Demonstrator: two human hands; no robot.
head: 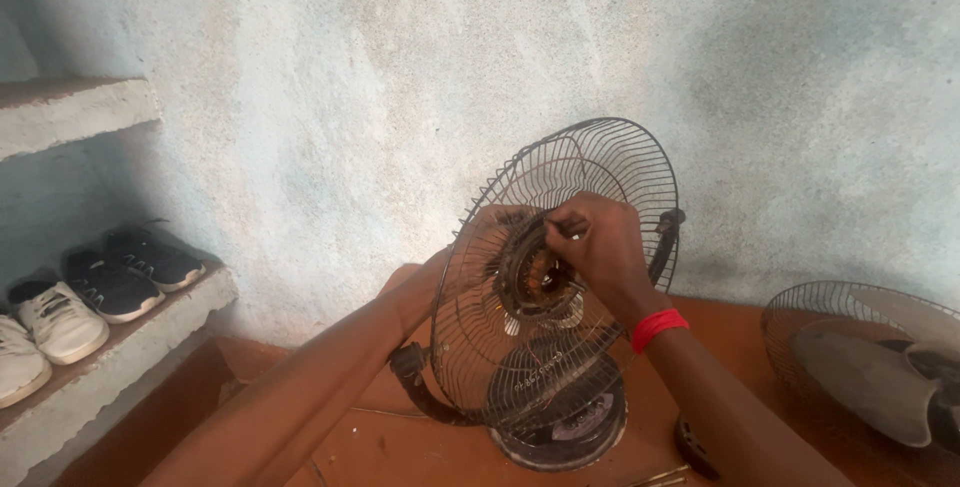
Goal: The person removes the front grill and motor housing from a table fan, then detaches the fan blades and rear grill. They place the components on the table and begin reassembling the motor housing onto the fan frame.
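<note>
Holding a dark wire fan guard (pixel 560 277) upright before us, we have our right hand (pixel 600 247) pressed against its middle, fingers pinched closed on something small at the hub; what they grip is too small to tell. Our left hand (pixel 490 222) sits behind the grille, mostly hidden by the wires, so we cannot tell whether it is open or closed, though it appears to brace the motor (pixel 535 277) from the back. A red wristband (pixel 659 327) circles our right wrist.

The guard is round, made of thin rusted spokes with a thicker rim, tilted slightly toward the wall. Through it shows the motor, with coppery windings inside a dark ring. Below it, a round dark fan base (pixel 565 427) rests on the reddish-brown floor (pixel 400 447).

To the right stands a second fan (pixel 870 367), lying on its side, with pale grey blades inside its own wire cage. The wall (pixel 350 97) behind is rough plaster, pale blue-grey and mottled. On the left, a concrete shelf (pixel 150 327) carries black sneakers (pixel 130 269) and white sneakers (pixel 45 332) in a row, well apart from our work.
</note>
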